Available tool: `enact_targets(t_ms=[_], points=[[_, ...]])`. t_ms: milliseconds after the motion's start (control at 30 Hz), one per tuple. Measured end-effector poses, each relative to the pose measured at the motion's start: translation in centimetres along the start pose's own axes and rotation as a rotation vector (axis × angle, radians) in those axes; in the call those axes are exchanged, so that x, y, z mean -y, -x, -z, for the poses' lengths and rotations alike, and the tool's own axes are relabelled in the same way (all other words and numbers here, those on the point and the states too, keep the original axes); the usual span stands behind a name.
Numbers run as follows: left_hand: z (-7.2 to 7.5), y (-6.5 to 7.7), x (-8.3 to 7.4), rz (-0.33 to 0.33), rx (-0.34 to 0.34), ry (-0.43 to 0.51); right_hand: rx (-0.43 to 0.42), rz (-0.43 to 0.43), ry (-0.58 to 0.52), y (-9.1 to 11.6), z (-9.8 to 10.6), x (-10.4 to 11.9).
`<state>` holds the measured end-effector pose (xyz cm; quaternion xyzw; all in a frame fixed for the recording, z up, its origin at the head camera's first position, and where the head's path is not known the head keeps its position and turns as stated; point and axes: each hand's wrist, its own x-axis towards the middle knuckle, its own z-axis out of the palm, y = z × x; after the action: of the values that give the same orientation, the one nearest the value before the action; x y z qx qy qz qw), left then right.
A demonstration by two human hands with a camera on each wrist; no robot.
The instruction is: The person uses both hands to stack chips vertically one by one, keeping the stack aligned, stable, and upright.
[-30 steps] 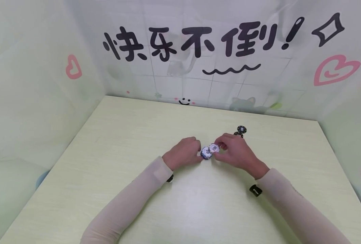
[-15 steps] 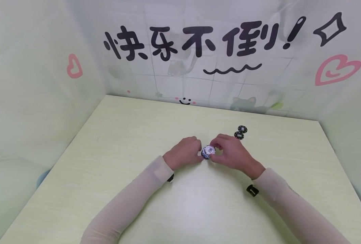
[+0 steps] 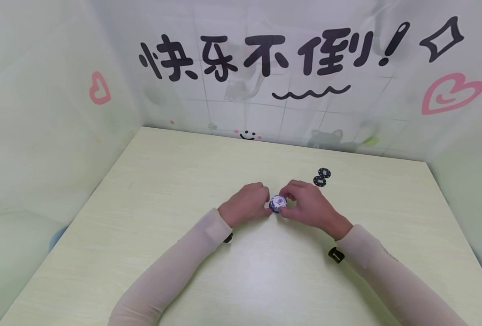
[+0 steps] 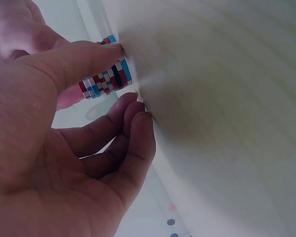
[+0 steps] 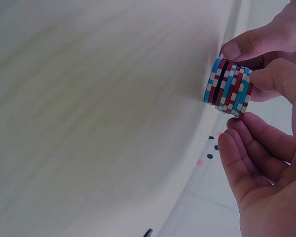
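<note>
A stack of poker chips (image 3: 272, 207) stands on the table between the two hands, with red, blue, white and black edges in the right wrist view. On its top lies a white-faced poker chip (image 3: 280, 201) marked 100. My right hand (image 3: 312, 206) pinches this top chip between thumb and fingertips. From the left, my left hand (image 3: 245, 204) holds the lower stack, its thumb against the side and its fingers curled at the far side. In the left wrist view the left thumb partly covers the stack (image 4: 106, 81).
Two black poker chips, one marked 100 (image 3: 320, 181) and one partly beside it (image 3: 324, 172), lie behind the right hand. The pale table (image 3: 175, 172) meets a printed curtain (image 3: 241, 108) at the back. A black wrist-worn device (image 3: 336, 255) shows under the right sleeve.
My right hand has moved left with the white 100 chip, which now sits squarely over the stack instead of overlapping its right side. The left hand has stayed put.
</note>
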<state>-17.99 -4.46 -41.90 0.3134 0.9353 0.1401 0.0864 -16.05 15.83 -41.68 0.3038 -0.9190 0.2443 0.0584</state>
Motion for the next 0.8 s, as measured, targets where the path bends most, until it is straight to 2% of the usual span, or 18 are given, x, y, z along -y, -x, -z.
enact_targets(t_ms=[433,800], points=[[0.2,-0.2,0.0,0.001,0.0,-0.033,-0.01,-0.051,-0.014,0.2,-0.1,-1.0],[0.1,-0.5,0.3,0.003,-0.001,-0.027,-0.023,-0.211,-0.01,0.7,1.5,-4.0]])
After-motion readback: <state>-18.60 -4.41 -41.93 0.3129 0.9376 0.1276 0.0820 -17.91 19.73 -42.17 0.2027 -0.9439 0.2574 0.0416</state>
